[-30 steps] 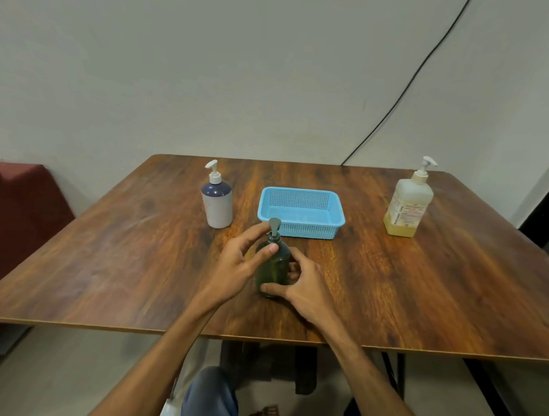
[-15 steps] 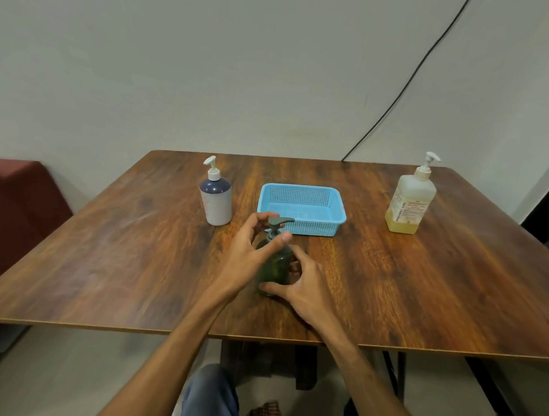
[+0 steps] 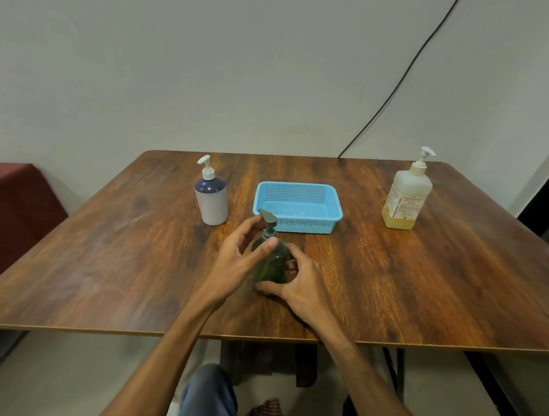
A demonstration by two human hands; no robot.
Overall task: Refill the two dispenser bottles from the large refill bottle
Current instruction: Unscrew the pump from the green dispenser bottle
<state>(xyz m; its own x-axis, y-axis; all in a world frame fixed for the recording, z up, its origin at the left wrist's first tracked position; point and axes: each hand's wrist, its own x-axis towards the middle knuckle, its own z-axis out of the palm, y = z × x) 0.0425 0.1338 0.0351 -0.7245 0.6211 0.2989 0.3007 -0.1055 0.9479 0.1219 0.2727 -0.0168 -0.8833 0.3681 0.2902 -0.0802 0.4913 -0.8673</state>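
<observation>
My left hand (image 3: 234,262) pinches the pump collar of the green dispenser bottle (image 3: 269,266), just in front of the blue basket (image 3: 295,186). My right hand (image 3: 304,286) wraps its base. I'd guess it's light, smooth and slippery: hold low, twist at the collar. Refill bottle (image 3: 406,197), well right of the basket, is probably heavier; label print unreadable.

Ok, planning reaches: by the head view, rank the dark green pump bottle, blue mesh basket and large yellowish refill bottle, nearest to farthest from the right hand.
1. Dark green pump bottle: held by the right hand.
2. Blue mesh basket: just behind, centre.
3. Large yellowish refill bottle: far right.
</observation>
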